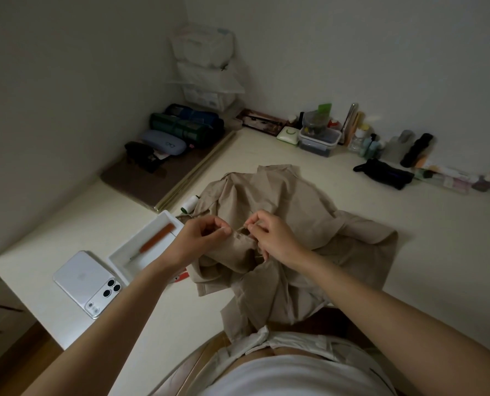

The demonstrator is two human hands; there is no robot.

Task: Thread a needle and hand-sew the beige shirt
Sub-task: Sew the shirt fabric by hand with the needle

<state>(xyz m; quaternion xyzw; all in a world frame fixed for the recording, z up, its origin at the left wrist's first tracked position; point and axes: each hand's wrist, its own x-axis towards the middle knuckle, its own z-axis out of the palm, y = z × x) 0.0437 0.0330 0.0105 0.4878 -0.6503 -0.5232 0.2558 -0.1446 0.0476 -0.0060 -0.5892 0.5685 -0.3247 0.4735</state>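
Both hands work close together just above the crumpled beige shirt (295, 201) on the table (426, 224). The left hand (202, 237) and right hand (269, 238) each pinch one thin pale strand (239, 228); needle or thread, I can't tell.

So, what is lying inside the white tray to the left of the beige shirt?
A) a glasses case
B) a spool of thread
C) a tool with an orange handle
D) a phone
C: an orange-handled tool lies slantwise in the white tray, while the phone lies on the table beside the tray and the thread spool is outside it, beyond its far corner.
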